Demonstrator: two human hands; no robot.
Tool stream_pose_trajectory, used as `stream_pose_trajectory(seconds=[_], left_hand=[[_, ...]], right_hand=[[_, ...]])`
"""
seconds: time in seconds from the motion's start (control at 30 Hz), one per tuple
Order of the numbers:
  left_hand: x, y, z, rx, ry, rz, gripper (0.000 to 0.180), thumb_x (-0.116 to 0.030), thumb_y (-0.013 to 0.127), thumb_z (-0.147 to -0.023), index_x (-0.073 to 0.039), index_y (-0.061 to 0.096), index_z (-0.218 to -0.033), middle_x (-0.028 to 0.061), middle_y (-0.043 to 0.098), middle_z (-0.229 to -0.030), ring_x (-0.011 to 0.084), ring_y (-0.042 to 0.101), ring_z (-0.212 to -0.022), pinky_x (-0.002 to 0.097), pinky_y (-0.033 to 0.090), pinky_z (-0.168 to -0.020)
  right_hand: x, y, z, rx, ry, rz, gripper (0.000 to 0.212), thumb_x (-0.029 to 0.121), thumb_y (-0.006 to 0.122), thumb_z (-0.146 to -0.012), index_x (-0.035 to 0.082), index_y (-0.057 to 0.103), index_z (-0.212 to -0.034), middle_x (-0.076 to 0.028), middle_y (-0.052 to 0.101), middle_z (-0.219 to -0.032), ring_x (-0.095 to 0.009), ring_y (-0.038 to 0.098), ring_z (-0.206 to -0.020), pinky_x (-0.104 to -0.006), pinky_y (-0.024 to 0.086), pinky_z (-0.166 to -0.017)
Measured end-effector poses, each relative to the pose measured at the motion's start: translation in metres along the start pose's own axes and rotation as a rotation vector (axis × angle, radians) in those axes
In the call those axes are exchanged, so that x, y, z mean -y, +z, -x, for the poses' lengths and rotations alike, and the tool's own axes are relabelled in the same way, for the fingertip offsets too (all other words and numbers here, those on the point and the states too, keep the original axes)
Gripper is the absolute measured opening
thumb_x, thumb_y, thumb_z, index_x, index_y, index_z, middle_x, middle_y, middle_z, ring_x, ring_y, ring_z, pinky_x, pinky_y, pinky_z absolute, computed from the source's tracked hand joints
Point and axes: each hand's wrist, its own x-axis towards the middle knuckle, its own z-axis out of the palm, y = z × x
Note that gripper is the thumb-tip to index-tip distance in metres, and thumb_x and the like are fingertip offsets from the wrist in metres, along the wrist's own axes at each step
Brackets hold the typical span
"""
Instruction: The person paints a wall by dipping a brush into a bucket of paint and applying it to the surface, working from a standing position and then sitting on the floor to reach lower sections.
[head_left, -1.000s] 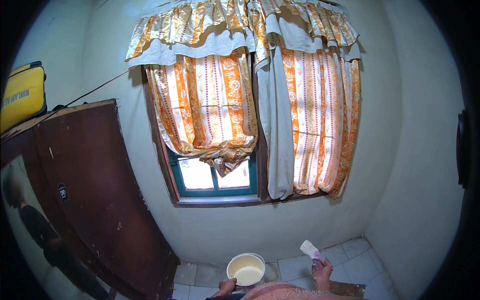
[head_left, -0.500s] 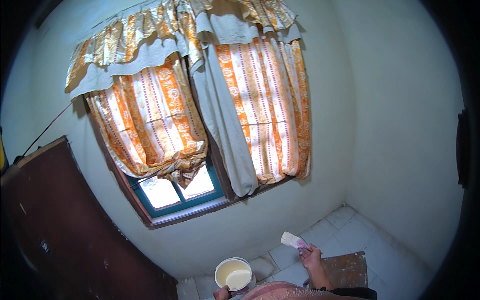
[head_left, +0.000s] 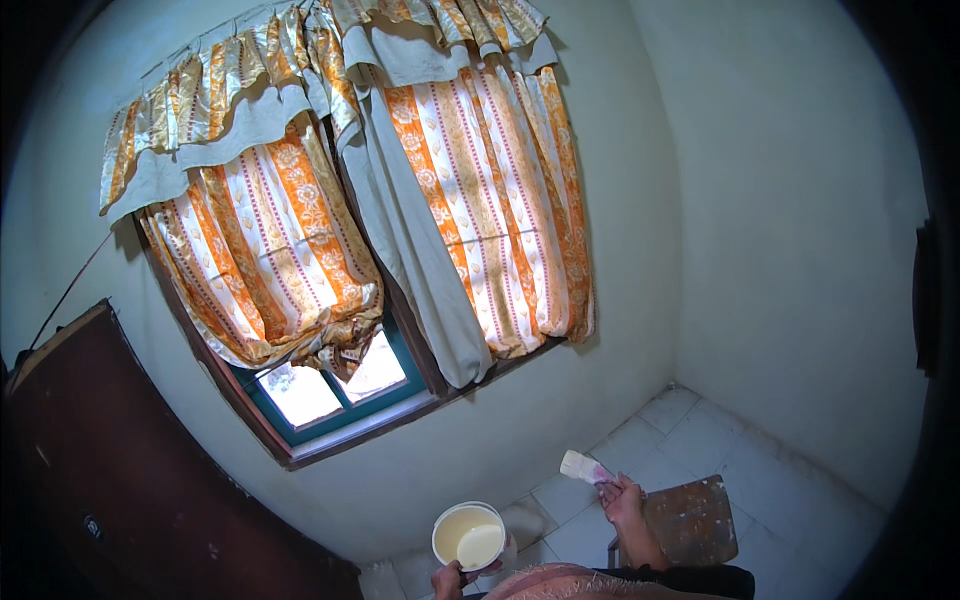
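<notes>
At the lower edge my left hand (head_left: 449, 579) grips the near side of a white bucket (head_left: 441, 530), its fingers closed at the rim. Cream-coloured paint (head_left: 480, 545) lies in the bottom of the bucket. To the right, my right hand (head_left: 624, 500) is closed round the handle of a paintbrush (head_left: 584, 467). The brush points up and left, its bristles coated pale cream, with pinkish stains near the handle. Bucket and brush are apart, and the brush touches neither wall nor floor.
A brown, paint-spotted stool (head_left: 690, 520) stands beside my right forearm. Dark red-brown wooden furniture (head_left: 150, 470) fills the lower left. Ahead, orange-and-white curtains (head_left: 500, 200) hang over a window with a teal frame (head_left: 375, 403). Pale walls (head_left: 780, 220) meet a tiled floor (head_left: 640, 450) at the right corner.
The view has swung, so window and curtains sit farther left and more of the stool shows. Both hands keep their hold on bucket and brush, which have barely shifted in the picture.
</notes>
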Motion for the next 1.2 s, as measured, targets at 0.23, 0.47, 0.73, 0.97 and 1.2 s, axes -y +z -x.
stream_pose_trajectory(seconds=[0.23, 0.47, 0.73, 0.97, 1.2], left_hand=[[-0.046, 0.017, 0.050, -0.008, -0.047, 0.096, 0.030, -0.003, 0.053, -0.080, 0.017, 0.049, -0.101, 0.0229, 0.062, -0.086, 0.0318, 0.066, -0.065, 0.0373, 0.059, -0.057], [-0.041, 0.008, 0.043, 0.047, 0.004, 0.062, 0.026, -0.005, 0.051, -0.080, 0.016, 0.051, -0.096, 0.0212, 0.061, -0.084, 0.0288, 0.065, -0.063, 0.0377, 0.059, -0.057], [-0.048, 0.020, 0.020, 0.086, 0.032, -0.060, 0.020, -0.008, 0.048, -0.082, 0.010, 0.053, -0.091, 0.0150, 0.059, -0.080, 0.0223, 0.060, -0.058, 0.0344, 0.055, -0.053], [-0.041, 0.032, 0.007, 0.192, -0.084, -0.071, 0.027, -0.012, 0.048, -0.083, 0.009, 0.052, -0.100, 0.0177, 0.059, -0.088, 0.0270, 0.063, -0.069, 0.0372, 0.056, -0.063], [-0.044, 0.044, 0.007, 0.298, -0.160, -0.156, 0.034, -0.015, 0.050, -0.082, 0.008, 0.051, -0.108, 0.0164, 0.059, -0.094, 0.0291, 0.064, -0.076, 0.0355, 0.054, -0.073]], right_hand=[[0.007, -0.004, 0.004, -0.038, -0.004, -0.027, 0.036, 0.030, 0.053, -0.088, -0.003, 0.050, -0.104, -0.019, 0.057, -0.110, -0.028, 0.057, -0.097, -0.0310, 0.047, -0.068], [0.008, -0.013, 0.016, -0.017, -0.074, -0.008, 0.041, 0.030, 0.052, -0.089, -0.006, 0.048, -0.109, -0.019, 0.057, -0.110, -0.029, 0.056, -0.099, -0.0335, 0.045, -0.073], [0.047, -0.050, 0.009, 0.058, -0.218, -0.181, 0.037, 0.033, 0.044, -0.094, 0.000, 0.057, -0.086, -0.008, 0.059, -0.069, -0.020, 0.057, -0.061, -0.0324, 0.047, -0.057], [0.087, -0.088, 0.069, -0.332, -0.500, -0.224, 0.034, 0.035, 0.045, -0.093, 0.004, 0.059, -0.091, -0.011, 0.065, -0.080, -0.022, 0.063, -0.069, -0.0348, 0.051, -0.061], [0.136, -0.154, 0.103, -0.577, -0.619, -0.305, 0.040, 0.040, 0.042, -0.093, 0.001, 0.053, -0.094, -0.015, 0.063, -0.090, -0.027, 0.062, -0.088, -0.0375, 0.048, -0.072]])
